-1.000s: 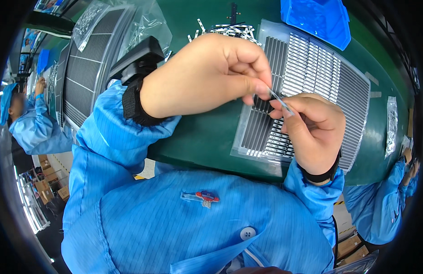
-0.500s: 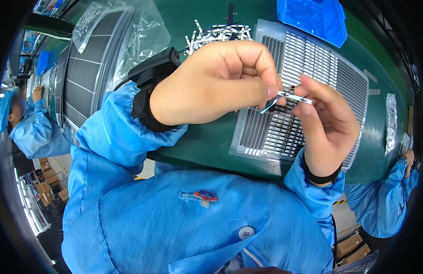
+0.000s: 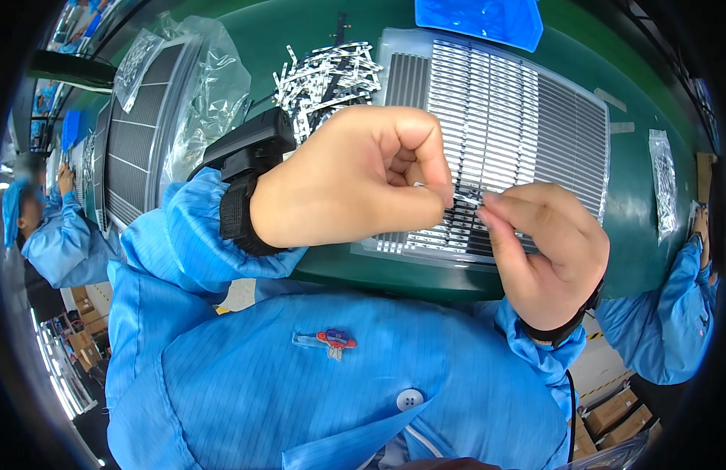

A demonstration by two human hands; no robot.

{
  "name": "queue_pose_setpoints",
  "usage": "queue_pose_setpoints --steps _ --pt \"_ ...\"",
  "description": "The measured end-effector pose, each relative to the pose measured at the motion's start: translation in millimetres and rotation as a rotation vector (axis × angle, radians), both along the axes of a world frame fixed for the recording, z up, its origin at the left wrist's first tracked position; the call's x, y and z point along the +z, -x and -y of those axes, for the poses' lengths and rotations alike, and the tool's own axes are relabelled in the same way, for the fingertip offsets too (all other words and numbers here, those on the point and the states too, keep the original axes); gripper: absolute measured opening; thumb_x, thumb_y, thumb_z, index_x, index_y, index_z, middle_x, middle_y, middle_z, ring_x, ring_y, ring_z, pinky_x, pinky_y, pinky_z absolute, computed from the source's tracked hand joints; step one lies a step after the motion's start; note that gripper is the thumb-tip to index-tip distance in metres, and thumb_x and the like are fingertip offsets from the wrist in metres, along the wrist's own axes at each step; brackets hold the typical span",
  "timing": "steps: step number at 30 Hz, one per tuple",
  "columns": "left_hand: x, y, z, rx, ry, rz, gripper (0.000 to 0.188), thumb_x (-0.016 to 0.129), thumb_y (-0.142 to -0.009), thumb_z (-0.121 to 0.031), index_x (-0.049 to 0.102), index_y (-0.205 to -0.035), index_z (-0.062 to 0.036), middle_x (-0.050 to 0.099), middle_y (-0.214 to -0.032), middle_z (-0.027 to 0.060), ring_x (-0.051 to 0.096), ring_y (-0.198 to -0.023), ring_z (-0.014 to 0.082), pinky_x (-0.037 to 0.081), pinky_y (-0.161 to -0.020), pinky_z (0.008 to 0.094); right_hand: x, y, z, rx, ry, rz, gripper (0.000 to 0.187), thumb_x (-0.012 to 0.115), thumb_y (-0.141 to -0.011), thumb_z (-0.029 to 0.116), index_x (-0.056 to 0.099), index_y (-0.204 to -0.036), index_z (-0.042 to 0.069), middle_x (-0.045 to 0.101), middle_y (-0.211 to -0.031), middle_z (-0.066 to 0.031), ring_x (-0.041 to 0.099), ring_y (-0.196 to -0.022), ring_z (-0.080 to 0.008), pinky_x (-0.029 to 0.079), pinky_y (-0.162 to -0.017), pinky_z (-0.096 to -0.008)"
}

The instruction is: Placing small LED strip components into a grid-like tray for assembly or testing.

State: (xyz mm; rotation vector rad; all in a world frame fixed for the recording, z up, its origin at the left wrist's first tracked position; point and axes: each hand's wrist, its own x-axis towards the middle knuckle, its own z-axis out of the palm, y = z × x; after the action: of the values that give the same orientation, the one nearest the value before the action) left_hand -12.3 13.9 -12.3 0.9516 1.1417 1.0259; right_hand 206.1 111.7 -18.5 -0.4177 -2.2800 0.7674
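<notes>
Between my two hands is a small white strip with dark marks (image 3: 466,200). My left hand (image 3: 355,176) pinches its left end between thumb and forefinger, the other fingers curled. The thumb and forefinger of my right hand (image 3: 547,243) close on its right end. Both hands hover over a flat tray (image 3: 566,117) lined with rows of narrow slots. White strips fill its middle columns, while dark slots show at both sides. Part of the tray's near left area is hidden behind my left hand. Beyond that hand lies a loose heap of white and black strips (image 3: 331,78).
A blue plastic bin (image 3: 480,22) stands at the far edge of the tray. To the left are stacked slotted trays (image 3: 143,125) and clear plastic film (image 3: 214,86). A clear bag of strips (image 3: 662,184) lies at right on the green table (image 3: 641,258). Co-workers sit at both sides.
Both hands have moved lower with the strip, and my left hand has turned so its fingers curl more. A thin bluish film hanging beneath the strip earlier is no longer visible. The view has shifted slightly.
</notes>
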Motion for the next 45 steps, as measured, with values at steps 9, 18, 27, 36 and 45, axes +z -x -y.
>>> queue_pose_setpoints --steps 9,18,27,36,45 --pt "11 -20 -28 -0.041 -0.002 -0.164 0.019 0.073 -0.089 0.010 0.061 -0.096 -0.0020 0.068 -0.101 0.0048 0.066 -0.092 0.0078 0.056 -0.078 0.0225 -14 -25 -19 -0.019 0.011 -0.027 0.022 0.081 -0.071 -0.009 0.075 -0.091 -0.001 0.070 -0.085 -0.0124 0.069 -0.068 -0.0251 0.054 -0.059 -0.0325" --pt "29 15 -71 0.176 -0.642 -1.457 0.009 0.073 -0.090 -0.002 0.074 -0.098 -0.0002 0.075 -0.092 0.0093 0.072 -0.083 0.0176 0.056 -0.076 0.0290 -24 -49 -38 -0.174 -0.175 -0.059 0.023 0.080 -0.072 -0.010 0.074 -0.093 -0.001 0.071 -0.084 -0.0121 0.070 -0.069 -0.0251 0.056 -0.059 -0.0317" --pt "6 44 -147 0.026 -0.730 -1.675 0.013 0.068 -0.081 -0.010 0.079 -0.086 -0.0049 0.073 -0.080 0.0136 0.069 -0.086 0.0327 0.056 -0.082 0.0419 -33 -55 -39 -0.165 0.009 -0.051 0.022 0.082 -0.073 -0.007 0.075 -0.093 0.000 0.072 -0.082 -0.0104 0.071 -0.068 -0.0211 0.057 -0.060 -0.0281" --pt "13 35 -146 0.030 -0.573 -1.810 0.014 0.068 -0.081 -0.014 0.080 -0.086 -0.0113 0.075 -0.088 0.0103 0.068 -0.103 0.0307 0.035 -0.110 0.0658 -32 -52 -41 -0.168 0.100 -0.048 0.019 0.082 -0.074 -0.007 0.077 -0.092 -0.002 0.074 -0.084 -0.0113 0.072 -0.069 -0.0197 0.058 -0.061 -0.0272" --pt "-3 48 -151 0.137 -0.528 -1.737 0.015 0.068 -0.085 -0.016 0.079 -0.094 -0.0113 0.073 -0.093 0.0093 0.065 -0.100 0.0301 0.034 -0.111 0.0647 -30 -54 -39 -0.167 0.140 -0.041 0.018 0.080 -0.076 -0.008 0.077 -0.092 -0.003 0.074 -0.084 -0.0121 0.072 -0.070 -0.0194 0.057 -0.062 -0.0264"
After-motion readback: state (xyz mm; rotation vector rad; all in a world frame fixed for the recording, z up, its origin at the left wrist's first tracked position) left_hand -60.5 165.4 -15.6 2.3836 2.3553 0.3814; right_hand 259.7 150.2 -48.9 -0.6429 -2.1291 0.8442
